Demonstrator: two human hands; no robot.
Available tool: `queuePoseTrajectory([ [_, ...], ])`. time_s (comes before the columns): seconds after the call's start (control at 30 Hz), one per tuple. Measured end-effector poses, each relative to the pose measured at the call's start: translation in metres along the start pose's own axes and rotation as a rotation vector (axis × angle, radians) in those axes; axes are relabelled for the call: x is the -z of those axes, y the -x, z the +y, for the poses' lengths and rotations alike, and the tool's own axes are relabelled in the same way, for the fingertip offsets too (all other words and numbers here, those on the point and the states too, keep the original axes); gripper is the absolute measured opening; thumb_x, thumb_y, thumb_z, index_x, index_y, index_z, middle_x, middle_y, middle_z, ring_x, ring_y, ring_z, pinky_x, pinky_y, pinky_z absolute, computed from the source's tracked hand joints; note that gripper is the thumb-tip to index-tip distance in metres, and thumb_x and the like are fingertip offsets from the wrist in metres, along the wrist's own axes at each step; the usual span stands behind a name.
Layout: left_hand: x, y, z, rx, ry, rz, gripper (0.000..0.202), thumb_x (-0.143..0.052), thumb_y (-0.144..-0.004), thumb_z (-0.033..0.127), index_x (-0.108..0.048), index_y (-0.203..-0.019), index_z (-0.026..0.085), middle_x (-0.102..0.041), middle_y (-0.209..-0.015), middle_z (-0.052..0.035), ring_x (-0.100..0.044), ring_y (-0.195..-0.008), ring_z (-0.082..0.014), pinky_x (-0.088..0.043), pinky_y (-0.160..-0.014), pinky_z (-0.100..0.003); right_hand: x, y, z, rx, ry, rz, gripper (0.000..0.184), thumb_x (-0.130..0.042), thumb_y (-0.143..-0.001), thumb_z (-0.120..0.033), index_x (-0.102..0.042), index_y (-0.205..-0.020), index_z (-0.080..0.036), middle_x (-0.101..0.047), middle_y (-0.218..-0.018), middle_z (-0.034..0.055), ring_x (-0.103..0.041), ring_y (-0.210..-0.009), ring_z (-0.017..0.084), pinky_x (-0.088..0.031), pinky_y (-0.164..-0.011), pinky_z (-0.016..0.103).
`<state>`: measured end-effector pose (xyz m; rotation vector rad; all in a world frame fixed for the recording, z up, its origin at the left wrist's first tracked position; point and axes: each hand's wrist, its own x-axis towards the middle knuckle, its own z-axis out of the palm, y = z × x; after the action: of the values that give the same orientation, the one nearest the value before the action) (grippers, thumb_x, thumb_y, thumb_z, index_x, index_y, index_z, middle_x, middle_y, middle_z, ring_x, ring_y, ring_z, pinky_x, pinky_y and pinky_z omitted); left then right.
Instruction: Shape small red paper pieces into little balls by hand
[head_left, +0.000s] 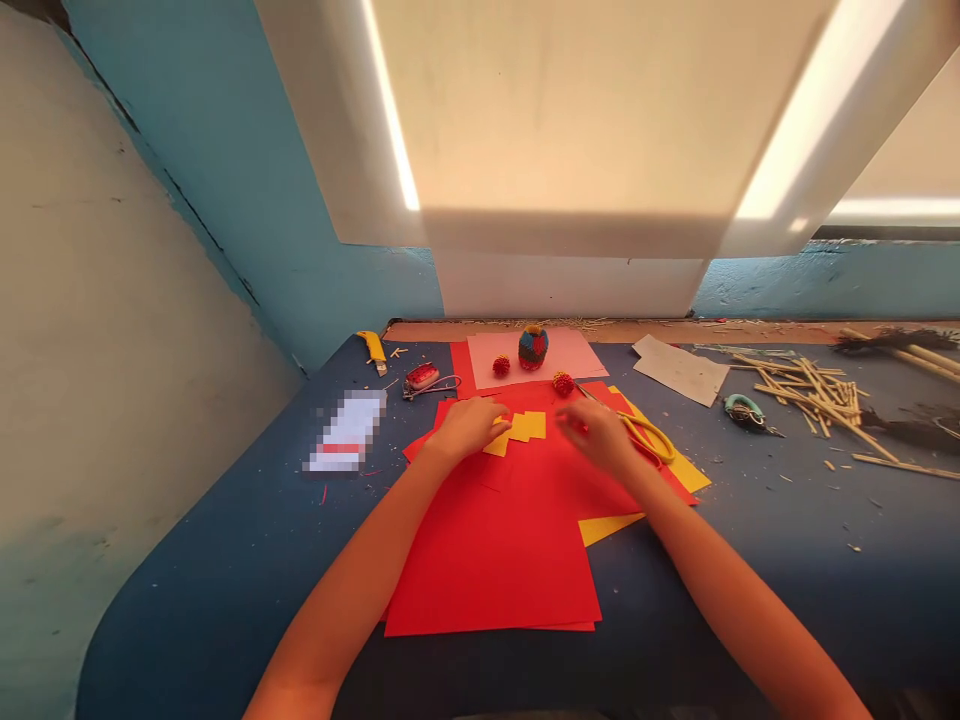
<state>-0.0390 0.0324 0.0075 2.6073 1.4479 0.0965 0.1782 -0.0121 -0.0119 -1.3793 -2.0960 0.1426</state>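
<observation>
My left hand (469, 428) rests on a stack of red paper sheets (495, 540), its fingers curled onto small yellow paper pieces (525, 428) and pinning their left end. My right hand (600, 435) hovers just right of those pieces, blurred by motion, so its fingers are unclear. Yellow-handled scissors (651, 436) lie beside my right hand on the red paper. Yellow sheets (686, 470) stick out from under the red stack.
A pink sheet (577, 352) at the back carries a blue-red pompom (532, 347) and small red balls (563, 382). A yellow utility knife (373, 350), a red clip (421, 377), a grey paper (679, 370), a teal tool (742, 408) and several wooden sticks (814, 395) lie on the blue table (247, 540).
</observation>
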Motion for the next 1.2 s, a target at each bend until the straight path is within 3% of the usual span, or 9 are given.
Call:
queuePoseTrajectory([
  [0.13, 0.000, 0.003, -0.009, -0.029, 0.071, -0.193, 0.032, -0.052, -0.076, 0.036, -0.063, -0.105, 0.029, -0.064, -0.104, -0.0021, -0.059, -0.090, -0.0204, -0.041, -0.068, -0.024, -0.020, 0.012, -0.044, 0.475, -0.094, -0.346, 0.031, -0.052, -0.085, -0.039, -0.061, -0.110, -0.022, -0.062, -0.114, 0.0070, -0.053, -0.109, 0.021, -0.038, -0.090, 0.034],
  [0.23, -0.002, 0.005, -0.008, -0.017, 0.037, -0.240, 0.039, -0.053, -0.074, 0.038, -0.060, -0.112, 0.031, -0.059, -0.112, -0.0040, -0.058, -0.094, -0.0242, -0.043, -0.072, -0.028, -0.022, 0.017, -0.048, 0.518, -0.112, -0.477, 0.033, -0.051, -0.086, -0.043, -0.061, -0.109, -0.022, -0.063, -0.115, 0.0057, -0.054, -0.109, 0.021, -0.039, -0.087, 0.032],
  [0.33, -0.003, 0.006, -0.006, 0.009, 0.032, -0.279, 0.046, -0.052, -0.075, 0.041, -0.054, -0.120, 0.033, -0.054, -0.121, -0.0054, -0.056, -0.099, -0.0261, -0.043, -0.076, -0.031, -0.017, 0.020, -0.038, 0.487, -0.088, -0.526, 0.029, -0.052, -0.085, -0.043, -0.065, -0.099, -0.021, -0.068, -0.102, 0.0049, -0.062, -0.093, 0.019, -0.041, -0.073, 0.027],
  [0.47, -0.002, 0.006, -0.004, 0.003, 0.040, -0.246, 0.041, -0.049, -0.077, 0.040, -0.057, -0.117, 0.032, -0.054, -0.121, -0.0047, -0.056, -0.099, -0.0245, -0.043, -0.076, -0.030, -0.012, 0.021, -0.034, 0.496, -0.009, -0.530, 0.022, -0.046, -0.090, -0.028, -0.065, -0.098, -0.021, -0.069, -0.088, 0.0042, -0.063, -0.073, 0.014, -0.037, -0.061, 0.024],
  [0.67, -0.002, 0.001, 0.003, -0.007, 0.175, -0.004, 0.032, -0.042, -0.083, 0.038, -0.066, -0.099, 0.023, -0.067, -0.095, -0.0033, -0.060, -0.085, -0.0180, -0.040, -0.066, -0.024, -0.007, 0.020, -0.040, 0.440, -0.013, -0.525, 0.023, -0.043, -0.088, -0.018, -0.063, -0.098, -0.019, -0.068, -0.085, 0.0054, -0.062, -0.070, 0.015, -0.040, -0.060, 0.024],
  [0.83, -0.003, 0.001, 0.005, -0.071, 0.348, -0.015, 0.030, -0.047, -0.082, 0.038, -0.067, -0.096, 0.021, -0.068, -0.093, -0.0020, -0.060, -0.082, -0.0164, -0.040, -0.065, -0.023, -0.004, 0.019, -0.037, 0.331, -0.187, -0.543, 0.033, -0.062, -0.077, -0.035, -0.060, -0.108, -0.025, -0.067, -0.099, 0.0043, -0.062, -0.086, 0.019, -0.047, -0.073, 0.028],
  [0.97, -0.001, 0.005, 0.009, -0.057, 0.339, 0.023, 0.027, -0.048, -0.082, 0.036, -0.068, -0.093, 0.021, -0.068, -0.091, -0.0016, -0.060, -0.082, -0.0166, -0.039, -0.065, -0.023, -0.004, 0.019, -0.037, 0.356, -0.236, -0.547, 0.023, -0.052, -0.082, -0.019, -0.062, -0.102, -0.023, -0.066, -0.096, 0.0037, -0.062, -0.084, 0.017, -0.048, -0.073, 0.027],
  [1.07, 0.002, 0.007, 0.012, -0.046, 0.389, 0.052, 0.027, -0.047, -0.083, 0.036, -0.067, -0.090, 0.020, -0.068, -0.090, -0.0019, -0.060, -0.083, -0.0167, -0.041, -0.066, -0.023, -0.005, 0.020, -0.037, 0.394, -0.195, -0.527, 0.028, -0.047, -0.079, -0.009, -0.063, -0.097, -0.023, -0.066, -0.094, 0.0033, -0.062, -0.080, 0.016, -0.048, -0.071, 0.027],
  [1.2, 0.005, 0.008, 0.015, -0.154, 0.718, -0.005, 0.035, -0.047, -0.083, 0.043, -0.062, -0.101, 0.017, -0.065, -0.100, -0.0056, -0.060, -0.091, -0.0174, -0.045, -0.072, -0.023, -0.007, 0.019, -0.034, 0.329, -0.221, -0.309, 0.028, -0.044, -0.080, -0.009, -0.059, -0.101, -0.021, -0.066, -0.093, 0.0058, -0.063, -0.081, 0.017, -0.049, -0.069, 0.028],
])
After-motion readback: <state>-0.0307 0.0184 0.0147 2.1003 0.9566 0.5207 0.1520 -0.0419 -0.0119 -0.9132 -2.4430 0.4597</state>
